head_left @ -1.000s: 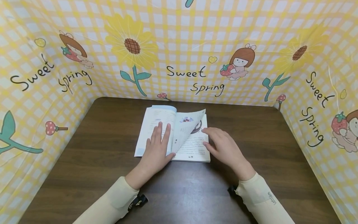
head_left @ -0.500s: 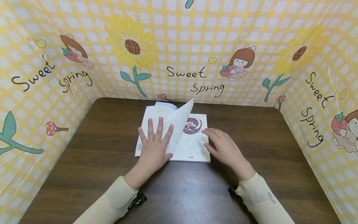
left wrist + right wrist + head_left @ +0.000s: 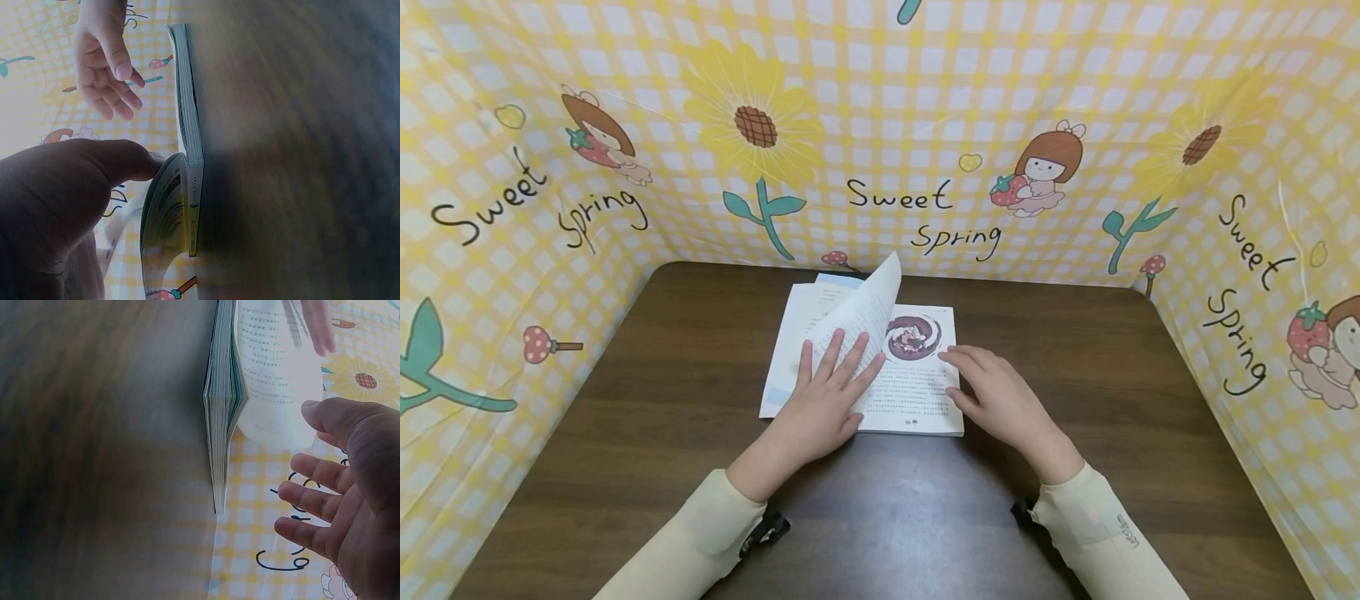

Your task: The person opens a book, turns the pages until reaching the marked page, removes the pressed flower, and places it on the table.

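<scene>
An open book (image 3: pixel 913 404) lies on the table, its right page bearing a dark round picture above lines of print. One leaf (image 3: pixel 880 293) stands up in a curve, leaning left, its top corner high over the book. My left hand (image 3: pixel 823 404) has its fingers spread over the left side and against that leaf. In the left wrist view, the left thumb (image 3: pixel 128 159) reaches to the top of the curved left pages. Beside the right edge, my right hand (image 3: pixel 1011 404) has loosely bent fingers and holds nothing. The right wrist view shows the book's thick page block (image 3: pixel 222 403) edge-on.
The brown wooden table (image 3: pixel 647 417) extends around the book. A yellow checked cloth (image 3: pixel 887 108) with flowers and cartoon figures rises along the back and both sides. A dark strap (image 3: pixel 765 533) is at the left cuff, and another (image 3: pixel 1022 512) at the right.
The leaf has swung from the right page up and over to the left. My left hand's fingers spread, then moved right onto the leaf. The right hand has stayed nearly still.
</scene>
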### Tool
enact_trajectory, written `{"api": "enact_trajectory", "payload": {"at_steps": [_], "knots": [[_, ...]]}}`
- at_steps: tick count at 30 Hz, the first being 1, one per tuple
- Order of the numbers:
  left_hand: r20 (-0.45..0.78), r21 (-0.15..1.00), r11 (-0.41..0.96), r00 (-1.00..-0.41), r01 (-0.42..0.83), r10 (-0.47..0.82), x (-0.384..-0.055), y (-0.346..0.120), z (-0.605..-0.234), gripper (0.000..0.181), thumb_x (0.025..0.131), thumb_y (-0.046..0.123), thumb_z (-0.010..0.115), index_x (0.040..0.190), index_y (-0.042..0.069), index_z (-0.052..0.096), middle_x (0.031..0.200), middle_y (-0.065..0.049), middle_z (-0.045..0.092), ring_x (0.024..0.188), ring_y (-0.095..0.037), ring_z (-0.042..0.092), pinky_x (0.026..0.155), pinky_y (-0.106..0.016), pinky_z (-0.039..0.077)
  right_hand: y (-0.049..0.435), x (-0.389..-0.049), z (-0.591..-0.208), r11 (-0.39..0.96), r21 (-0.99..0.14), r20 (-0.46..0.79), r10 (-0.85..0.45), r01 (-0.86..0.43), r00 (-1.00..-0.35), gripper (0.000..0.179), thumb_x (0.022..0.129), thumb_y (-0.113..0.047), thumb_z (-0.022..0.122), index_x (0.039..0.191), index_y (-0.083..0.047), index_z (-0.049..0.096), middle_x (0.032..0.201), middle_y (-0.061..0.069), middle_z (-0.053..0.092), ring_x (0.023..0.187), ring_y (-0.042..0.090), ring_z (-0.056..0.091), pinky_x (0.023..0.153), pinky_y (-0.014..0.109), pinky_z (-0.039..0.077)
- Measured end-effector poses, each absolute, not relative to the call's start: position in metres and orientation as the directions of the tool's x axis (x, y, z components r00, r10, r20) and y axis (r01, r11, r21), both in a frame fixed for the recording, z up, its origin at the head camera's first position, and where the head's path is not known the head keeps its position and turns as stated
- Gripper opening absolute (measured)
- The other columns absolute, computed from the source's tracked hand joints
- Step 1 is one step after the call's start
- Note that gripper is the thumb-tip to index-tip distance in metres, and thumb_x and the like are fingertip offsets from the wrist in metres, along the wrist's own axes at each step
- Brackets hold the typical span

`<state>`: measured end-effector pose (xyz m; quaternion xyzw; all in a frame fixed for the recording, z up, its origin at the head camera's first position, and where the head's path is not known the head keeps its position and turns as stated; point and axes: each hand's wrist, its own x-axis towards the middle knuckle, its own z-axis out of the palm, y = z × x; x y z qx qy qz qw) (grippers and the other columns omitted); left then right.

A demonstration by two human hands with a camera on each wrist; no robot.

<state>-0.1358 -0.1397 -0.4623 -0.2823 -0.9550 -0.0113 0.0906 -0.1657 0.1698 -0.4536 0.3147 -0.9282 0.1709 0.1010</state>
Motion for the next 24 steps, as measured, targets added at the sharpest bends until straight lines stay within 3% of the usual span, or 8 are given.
{"api": "enact_trajectory", "payload": {"at_steps": [4,11,21,24], "knots": [[0.17,-0.046,0.82,-0.805,0.57,0.569,-0.1361,-0.1413,-0.4635,0.086,0.094,0.031,0.069,0.165,0.025,0.022,0.174,-0.008,0.003,0.158,-0.04,-0.004,0.118,-0.073,0.003,0.1698,-0.1663,-0.4543,0.744,-0.252,0.29,-0.551,-0.618,-0.782,0.051,0.095,-0.025,0.073,0.143,-0.014,0.057,0.145,0.011,0.057,0.135,0.031,0.053,0.11,0.054,0.043],[0.121,0.005,0.829,-0.823,0.559,0.555,-0.1352,-0.1426,-0.4627,0.075,0.095,0.026,0.064,0.163,0.025,0.031,0.173,-0.007,0.013,0.159,-0.037,0.004,0.117,-0.075,0.005,0.1691,-0.1669,-0.4542,0.737,-0.254,0.282,-0.563,-0.626,-0.777,0.052,0.095,-0.025,0.073,0.143,-0.014,0.057,0.146,0.011,0.056,0.136,0.031,0.052,0.11,0.053,0.042],[-0.001,0.11,0.862,-0.867,0.495,0.498,-0.1328,-0.1414,-0.4609,0.068,0.101,0.028,0.057,0.163,0.028,0.029,0.171,-0.011,0.022,0.156,-0.043,0.015,0.113,-0.075,0.022,0.1683,-0.1639,-0.4542,0.726,-0.25,0.276,-0.581,-0.64,-0.766,0.053,0.095,-0.025,0.074,0.143,-0.011,0.057,0.144,0.014,0.056,0.134,0.034,0.054,0.11,0.054,0.042],[-0.031,0.131,0.873,-0.878,0.469,0.477,-0.1333,-0.1406,-0.4609,0.068,0.101,0.03,0.056,0.163,0.029,0.029,0.171,-0.011,0.02,0.156,-0.045,0.014,0.113,-0.076,0.023,0.1684,-0.1634,-0.4549,0.72,-0.25,0.274,-0.589,-0.648,-0.76,0.053,0.094,-0.024,0.075,0.143,-0.01,0.058,0.144,0.015,0.056,0.134,0.034,0.054,0.11,0.053,0.043]]}}
